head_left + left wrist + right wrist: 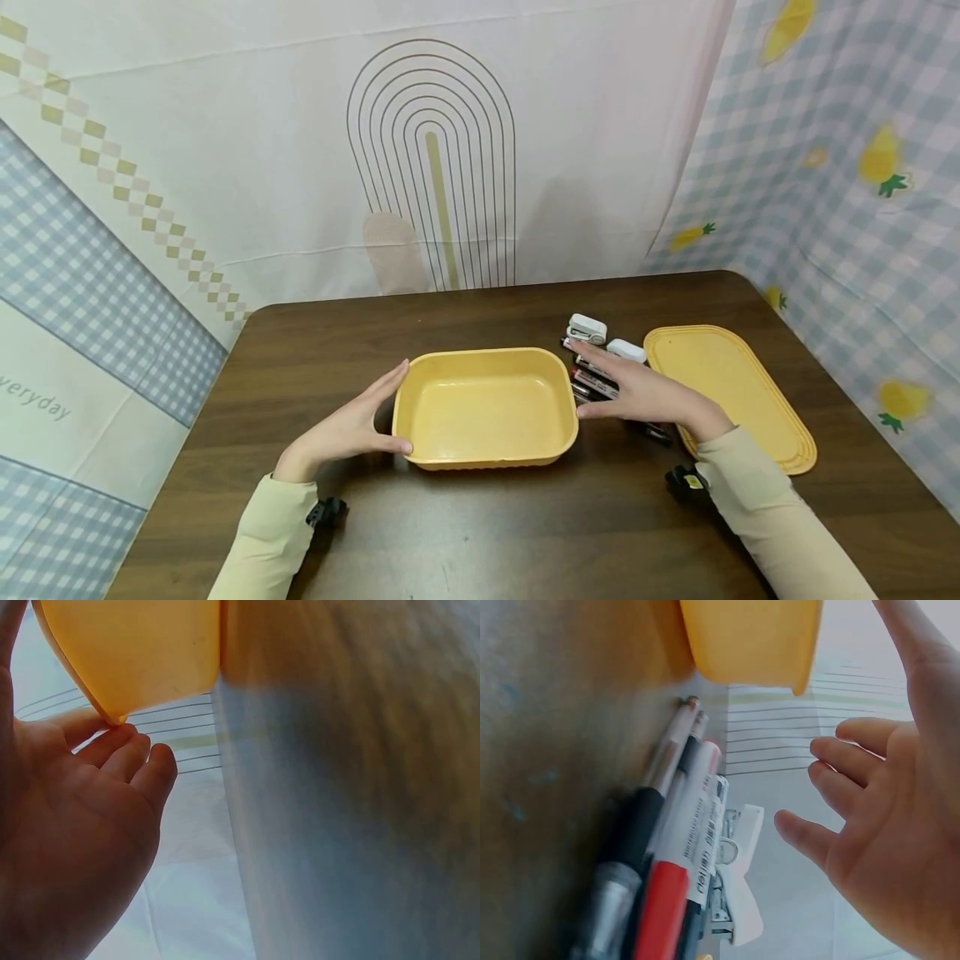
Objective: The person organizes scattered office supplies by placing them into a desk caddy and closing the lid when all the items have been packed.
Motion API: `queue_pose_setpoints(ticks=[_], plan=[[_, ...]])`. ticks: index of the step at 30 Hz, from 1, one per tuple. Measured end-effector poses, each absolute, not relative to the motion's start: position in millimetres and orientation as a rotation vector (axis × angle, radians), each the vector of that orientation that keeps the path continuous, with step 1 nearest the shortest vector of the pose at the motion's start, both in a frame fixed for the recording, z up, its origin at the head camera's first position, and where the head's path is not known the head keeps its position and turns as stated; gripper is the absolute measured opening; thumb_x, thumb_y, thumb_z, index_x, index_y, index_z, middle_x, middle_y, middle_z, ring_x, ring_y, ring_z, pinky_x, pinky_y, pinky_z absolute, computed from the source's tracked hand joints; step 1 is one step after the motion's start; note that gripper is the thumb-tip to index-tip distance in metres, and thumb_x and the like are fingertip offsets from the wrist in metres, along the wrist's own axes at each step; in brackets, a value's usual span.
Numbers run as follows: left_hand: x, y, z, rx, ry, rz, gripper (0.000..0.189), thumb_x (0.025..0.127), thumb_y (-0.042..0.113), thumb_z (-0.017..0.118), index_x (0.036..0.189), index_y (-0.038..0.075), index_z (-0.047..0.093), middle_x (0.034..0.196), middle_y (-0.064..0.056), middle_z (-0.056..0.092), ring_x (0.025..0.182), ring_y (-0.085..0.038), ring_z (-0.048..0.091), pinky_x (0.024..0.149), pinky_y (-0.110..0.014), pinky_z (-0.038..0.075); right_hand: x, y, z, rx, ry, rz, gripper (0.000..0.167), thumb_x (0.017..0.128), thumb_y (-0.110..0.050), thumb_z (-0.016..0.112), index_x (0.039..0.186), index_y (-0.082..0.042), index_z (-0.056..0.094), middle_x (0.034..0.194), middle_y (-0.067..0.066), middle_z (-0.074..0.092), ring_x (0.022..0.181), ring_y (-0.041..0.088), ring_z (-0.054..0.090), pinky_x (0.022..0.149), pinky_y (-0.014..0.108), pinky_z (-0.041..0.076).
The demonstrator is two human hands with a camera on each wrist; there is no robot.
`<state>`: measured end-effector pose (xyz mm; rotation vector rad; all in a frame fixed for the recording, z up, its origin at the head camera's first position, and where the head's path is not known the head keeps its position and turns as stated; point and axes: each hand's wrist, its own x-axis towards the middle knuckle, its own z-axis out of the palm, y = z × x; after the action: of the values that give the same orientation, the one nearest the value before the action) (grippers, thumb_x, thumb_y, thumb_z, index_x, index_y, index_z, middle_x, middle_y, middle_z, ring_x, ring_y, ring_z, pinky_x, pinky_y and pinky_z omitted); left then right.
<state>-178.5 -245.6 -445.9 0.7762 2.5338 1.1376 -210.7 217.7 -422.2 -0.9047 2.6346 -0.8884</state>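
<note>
A yellow rectangular plastic box [486,417] with an open top and a bare inside stands on the table. At its left end is my left hand [341,433], holding that end with the thumb on the near corner of the rim and the fingers around the far corner. In the left wrist view the fingertips [120,739] meet the rim. My right hand [637,390] is stretched out beside the box's right end, thumb tip close to the rim, fingers spread above several pens and markers [596,383]. Nothing is held in it.
Two small white staplers [587,327] lie behind the markers. In the right wrist view, a red-capped marker [682,847] lies beside a black-grip pen [637,825]. A flat yellow lid [738,400] lies at the right. Cloth [600,125] hangs behind the brown table [450,542].
</note>
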Motion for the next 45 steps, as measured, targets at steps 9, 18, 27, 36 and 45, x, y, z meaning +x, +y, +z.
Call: queue_pose_setpoints(ticks=[9,18,27,36,45], plan=[[-177,-246,-446,0.779,2.539,1.123,0.118,0.078,0.045,0.087,0.164,0.020,0.010,0.170,-0.004,0.006,0.153,-0.023,0.008,0.117,-0.056,0.021,-221,221,-407,-0.822,2.720,-0.876,0.095,0.090,-0.058,0.069,0.163,-0.026,0.018,0.166,0.011,0.022,0.147,0.039,0.028,0.111,0.063,0.031],[-176,-247,-448,0.775,2.531,1.130,0.116,0.080,0.043,0.086,0.164,0.019,0.010,0.170,-0.005,0.006,0.153,-0.024,0.008,0.117,-0.057,0.020,-239,230,-394,-0.728,2.817,-0.912,0.083,0.097,-0.052,0.063,0.162,-0.019,0.024,0.164,0.017,0.025,0.145,0.043,0.029,0.108,0.065,0.033],[-176,-247,-447,0.776,2.531,1.124,0.116,0.080,0.042,0.086,0.164,0.018,0.009,0.170,-0.005,0.005,0.153,-0.025,0.008,0.117,-0.057,0.020,-255,245,-386,-0.642,2.902,-0.926,0.076,0.099,-0.044,0.064,0.160,-0.013,0.031,0.160,0.023,0.031,0.136,0.050,0.039,0.104,0.065,0.036],[-177,-247,-446,0.781,2.522,1.121,0.116,0.081,0.041,0.085,0.164,0.020,0.008,0.170,-0.005,0.003,0.153,-0.025,0.006,0.117,-0.058,0.020,-269,256,-383,-0.588,2.881,-0.904,0.075,0.099,-0.046,0.063,0.159,-0.013,0.032,0.160,0.024,0.030,0.134,0.052,0.040,0.102,0.066,0.038],[-178,-246,-445,0.785,2.519,1.120,0.116,0.080,0.041,0.086,0.164,0.020,0.009,0.170,-0.001,0.004,0.153,-0.024,0.006,0.117,-0.057,0.020,-279,264,-383,-0.588,2.891,-0.848,0.071,0.100,-0.045,0.062,0.156,-0.009,0.038,0.157,0.024,0.035,0.133,0.049,0.043,0.102,0.064,0.038]])
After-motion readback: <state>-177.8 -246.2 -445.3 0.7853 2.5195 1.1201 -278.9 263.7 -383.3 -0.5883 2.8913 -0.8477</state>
